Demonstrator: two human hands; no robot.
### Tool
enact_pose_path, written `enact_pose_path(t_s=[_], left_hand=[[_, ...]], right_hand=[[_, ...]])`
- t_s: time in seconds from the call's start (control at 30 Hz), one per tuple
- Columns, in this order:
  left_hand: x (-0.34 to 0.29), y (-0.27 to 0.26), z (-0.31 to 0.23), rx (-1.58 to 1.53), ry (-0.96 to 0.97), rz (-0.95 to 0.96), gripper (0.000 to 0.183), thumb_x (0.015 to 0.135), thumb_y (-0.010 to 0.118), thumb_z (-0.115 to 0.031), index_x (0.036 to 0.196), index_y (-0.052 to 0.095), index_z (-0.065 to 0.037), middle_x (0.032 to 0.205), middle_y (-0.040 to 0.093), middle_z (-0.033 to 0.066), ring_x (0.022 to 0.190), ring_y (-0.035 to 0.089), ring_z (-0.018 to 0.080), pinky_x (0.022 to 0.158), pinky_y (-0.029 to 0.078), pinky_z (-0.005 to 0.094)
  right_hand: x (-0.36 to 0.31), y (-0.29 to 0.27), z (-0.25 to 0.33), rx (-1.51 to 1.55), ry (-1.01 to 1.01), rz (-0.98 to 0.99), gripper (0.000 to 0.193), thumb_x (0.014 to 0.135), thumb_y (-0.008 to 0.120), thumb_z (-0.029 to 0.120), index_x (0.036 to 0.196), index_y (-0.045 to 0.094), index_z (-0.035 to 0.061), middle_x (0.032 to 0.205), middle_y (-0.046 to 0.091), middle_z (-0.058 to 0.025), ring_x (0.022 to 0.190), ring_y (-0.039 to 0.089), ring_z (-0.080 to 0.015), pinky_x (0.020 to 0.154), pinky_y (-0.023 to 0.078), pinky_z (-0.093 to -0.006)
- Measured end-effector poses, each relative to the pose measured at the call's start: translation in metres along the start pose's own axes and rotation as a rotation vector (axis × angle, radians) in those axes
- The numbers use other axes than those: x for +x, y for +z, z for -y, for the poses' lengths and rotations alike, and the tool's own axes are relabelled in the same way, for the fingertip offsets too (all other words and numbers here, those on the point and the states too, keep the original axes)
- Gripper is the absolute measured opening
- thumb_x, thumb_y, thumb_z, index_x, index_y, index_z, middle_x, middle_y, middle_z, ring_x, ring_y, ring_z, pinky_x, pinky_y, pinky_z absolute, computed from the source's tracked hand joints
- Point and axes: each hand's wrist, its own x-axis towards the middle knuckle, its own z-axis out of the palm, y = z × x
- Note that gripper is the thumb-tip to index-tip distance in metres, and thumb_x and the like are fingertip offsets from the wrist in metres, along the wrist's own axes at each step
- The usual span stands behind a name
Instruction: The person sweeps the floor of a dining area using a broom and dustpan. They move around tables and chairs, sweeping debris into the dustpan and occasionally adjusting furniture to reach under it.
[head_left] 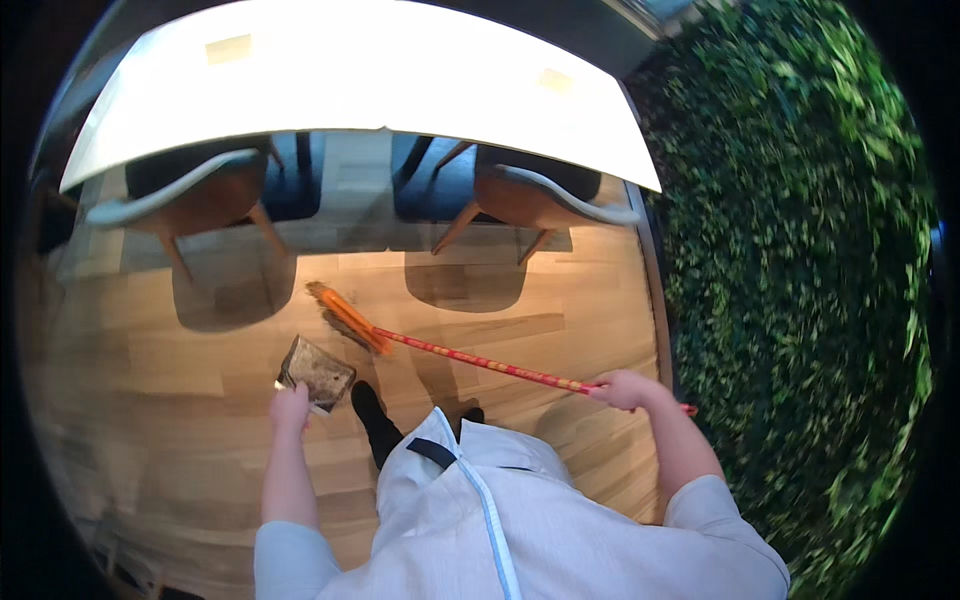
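My right hand (pixel 622 390) is closed around the red and yellow patterned handle of a broom (pixel 480 361), near its end. The broom slants to the left, and its orange head (pixel 350 318) with dark bristles is at the wood floor. In my left hand (pixel 290 404) is a dustpan (pixel 318 374) with a worn, brownish-grey pan, low over the floor in front of my left shoe. The broom head is just beyond the dustpan, apart from it. Whether any dirt lies in the pan is too blurred to tell.
Ahead stands a long white table (pixel 330 80) with two chairs, one at left (pixel 200 200) and one at right (pixel 545 205), tucked partly under it. A wall of green leaves (pixel 800 280) rises along the right. My dark shoe (pixel 368 402) stands on the wood floor (pixel 190 400).
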Motion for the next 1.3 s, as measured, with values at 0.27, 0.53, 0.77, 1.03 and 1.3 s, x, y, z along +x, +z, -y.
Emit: enact_pose_path(t_s=[0.27,0.53,0.77,1.03,1.3], left_hand=[[-0.033,0.045,-0.001,-0.265,-0.094,0.014,0.046,0.093,0.048,-0.038,0.096,0.062,0.005,0.065,0.058,0.0175,0.045,0.058,0.0277,0.036,0.045,0.0405],[-0.154,0.118,-0.1,-0.271,-0.101,-0.083,0.041,0.093,0.05,-0.037,0.101,0.06,0.002,0.068,0.053,0.0149,0.048,0.055,0.0263,0.037,0.042,0.0391],[-0.248,0.198,-0.237,-0.003,0.078,-0.113,0.039,0.093,0.052,-0.039,0.089,0.055,0.0,0.067,0.049,0.0118,0.048,0.057,0.0262,0.04,0.046,0.0406],[-0.216,0.344,-0.414,-0.192,0.01,0.258,0.036,0.092,0.055,-0.041,0.09,0.054,-0.005,0.072,0.051,0.0083,0.053,0.059,0.0256,0.047,0.051,0.0416],[-0.233,0.576,-0.674,0.17,0.13,0.294,0.04,0.094,0.055,-0.038,0.101,0.057,0.002,0.08,0.061,0.0144,0.054,0.065,0.027,0.046,0.056,0.0416]], right_hand=[[-0.021,-0.03,-0.316,0.602,0.468,0.096,0.022,0.094,0.065,0.039,0.098,0.07,0.0174,0.066,0.054,0.0028,0.053,0.046,-0.0085,0.048,0.04,-0.0259],[-0.004,-0.001,-0.577,0.869,0.694,0.084,0.024,0.096,0.06,0.03,0.083,0.065,0.0099,0.064,0.056,-0.0001,0.049,0.046,-0.011,0.049,0.041,-0.0302],[0.042,0.073,-0.723,0.612,0.709,0.015,0.027,0.093,0.061,0.028,0.078,0.067,0.0063,0.067,0.064,-0.0058,0.055,0.058,-0.0161,0.053,0.046,-0.0364],[0.075,0.089,-0.866,0.593,0.673,0.096,0.025,0.088,0.068,0.027,0.091,0.071,0.0017,0.078,0.07,-0.0101,0.067,0.064,-0.0205,0.066,0.053,-0.0376],[0.097,0.134,-0.942,0.802,0.76,0.221,0.024,0.086,0.062,0.026,0.082,0.07,0.0038,0.079,0.068,-0.0122,0.067,0.063,-0.0207,0.064,0.051,-0.0401]])
